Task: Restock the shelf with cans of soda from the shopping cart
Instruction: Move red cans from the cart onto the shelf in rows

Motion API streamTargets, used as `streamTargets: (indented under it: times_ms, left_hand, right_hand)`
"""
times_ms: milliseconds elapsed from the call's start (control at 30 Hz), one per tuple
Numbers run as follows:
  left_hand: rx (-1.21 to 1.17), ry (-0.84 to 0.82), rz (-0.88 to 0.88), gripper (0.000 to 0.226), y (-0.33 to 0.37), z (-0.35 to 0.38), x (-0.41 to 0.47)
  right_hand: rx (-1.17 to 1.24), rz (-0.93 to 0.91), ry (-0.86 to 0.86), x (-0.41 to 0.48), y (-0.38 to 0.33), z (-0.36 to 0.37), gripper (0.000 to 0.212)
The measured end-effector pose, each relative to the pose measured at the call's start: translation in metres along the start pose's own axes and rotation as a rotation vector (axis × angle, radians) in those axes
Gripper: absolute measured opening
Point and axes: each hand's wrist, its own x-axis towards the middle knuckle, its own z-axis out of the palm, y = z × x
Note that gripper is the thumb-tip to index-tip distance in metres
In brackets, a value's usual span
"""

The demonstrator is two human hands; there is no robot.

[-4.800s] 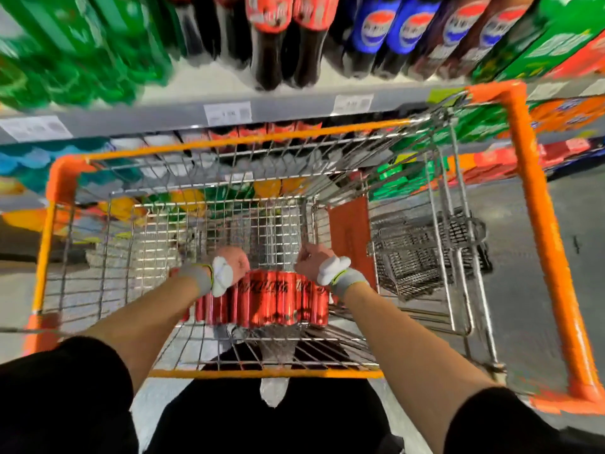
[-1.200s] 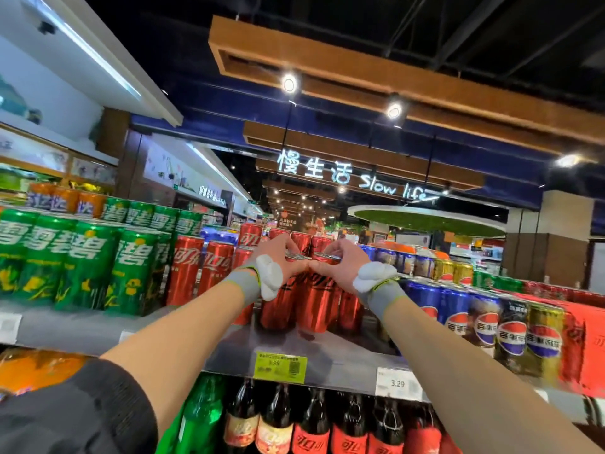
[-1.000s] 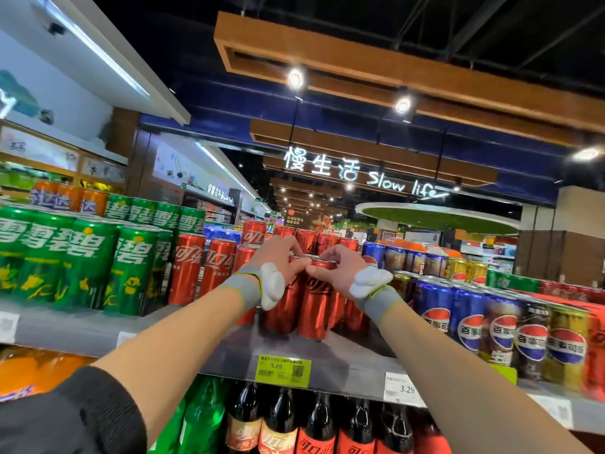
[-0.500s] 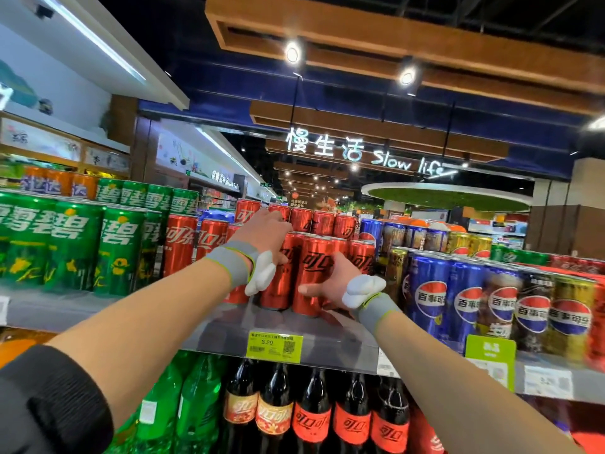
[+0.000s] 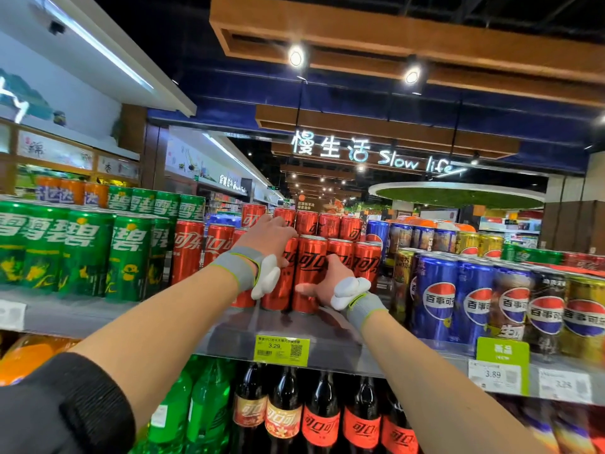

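A cluster of red soda cans [image 5: 311, 267] stands at the front of the grey shelf [image 5: 229, 326], with more red cans behind it and to its left. My left hand [image 5: 268, 237] lies over the tops of the front left cans, fingers reaching back. Lower down, my right hand [image 5: 327, 283] presses against the front of the cans, with its thumb spread to the left and its fingers pointing up between two cans. Both wrists wear grey bands with white pads. The shopping cart is out of view.
Green soda cans [image 5: 82, 250] fill the shelf to the left, and blue and gold Pepsi cans [image 5: 474, 296] fill it to the right. Cola and green bottles [image 5: 320, 414] stand on the shelf below. A yellow price tag [image 5: 281, 350] hangs on the shelf edge.
The red cans came out of the cart and up onto the shelf. Over the last second my hands moved from pinching the can tops to the left on top and the right low in front.
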Motion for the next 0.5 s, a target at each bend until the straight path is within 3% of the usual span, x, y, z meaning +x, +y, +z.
streamTargets:
  times_ms: [133, 233, 400, 500]
  left_hand:
    - [-0.055, 0.033, -0.006, 0.069, 0.002, -0.004, -0.009]
    - [-0.107, 0.158, -0.007, 0.054, 0.007, -0.009, -0.025]
    - [-0.328, 0.17, -0.006, 0.016, 0.02, -0.011, -0.059]
    - [-0.503, 0.098, -0.058, 0.013, 0.031, 0.0, -0.093]
  right_hand:
    - [-0.024, 0.039, 0.017, -0.009, -0.004, -0.002, 0.089]
    - [0.021, 0.042, 0.066, -0.025, -0.005, -0.004, 0.084]
    - [0.135, -0.003, 0.112, -0.051, -0.002, -0.014, 0.041]
    - [0.244, -0.034, 0.118, -0.073, 0.002, -0.008, 0.019]
